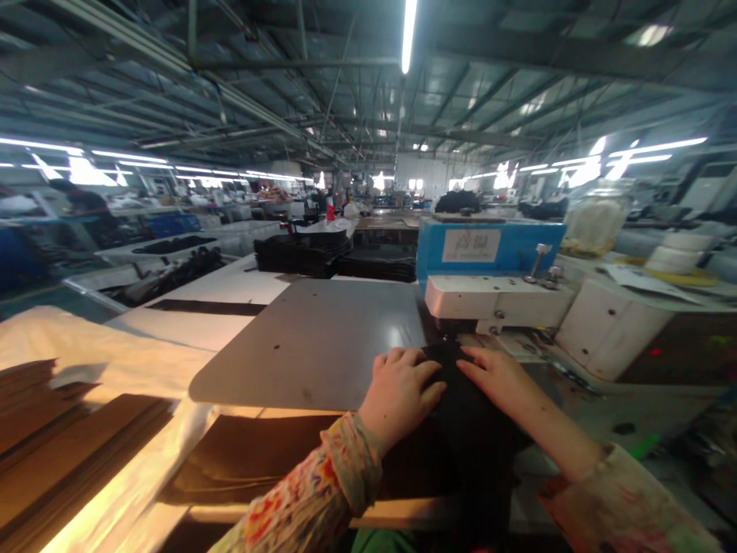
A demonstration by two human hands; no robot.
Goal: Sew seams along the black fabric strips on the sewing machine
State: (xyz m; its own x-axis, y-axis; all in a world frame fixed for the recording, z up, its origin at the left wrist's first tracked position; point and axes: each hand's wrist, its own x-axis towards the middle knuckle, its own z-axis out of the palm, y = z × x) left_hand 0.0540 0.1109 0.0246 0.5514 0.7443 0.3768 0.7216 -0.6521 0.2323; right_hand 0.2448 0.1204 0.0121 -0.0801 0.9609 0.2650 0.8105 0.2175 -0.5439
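A limp, matte-black sheet of flexible material [469,415] is lying right of centre in the lower half of the frame, its long axis running from under the white, block-shaped metal machine head [500,299] down toward the bottom edge. The bare left hand [403,392] is resting along the sheet's left side, partly beside the smooth grey metal plate [311,346] at centre; the bare right hand [498,376] is reaching in from the lower right, touching the upper right side. The sheet's upper end is therefore sitting between both sets of fingertips, just below the machine head, the right fingertips appearing slightly nearer. Both hands' fingers are extending over the material, not curling into fists; whether either is pinching it, I cannot tell.
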